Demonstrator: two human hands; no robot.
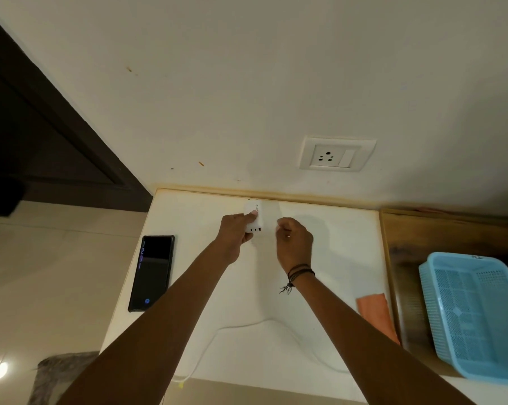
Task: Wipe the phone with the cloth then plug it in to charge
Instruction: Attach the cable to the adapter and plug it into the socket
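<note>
Forearms outstretched: left hand [235,232] gripping white multi-port charger block [254,216], right hand [293,241] pinching thin white cable [247,327] end toward its ports; black-cased phone [152,271] lying aside on white counter [334,244], orange cloth [375,312] discarded.

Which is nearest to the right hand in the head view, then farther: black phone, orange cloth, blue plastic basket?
From the right hand:
1. Orange cloth, at the white table's right edge.
2. Black phone, at the table's left edge.
3. Blue plastic basket, far right on the wooden surface.

Black phone [152,273], orange cloth [377,314], blue basket [475,314]
</note>
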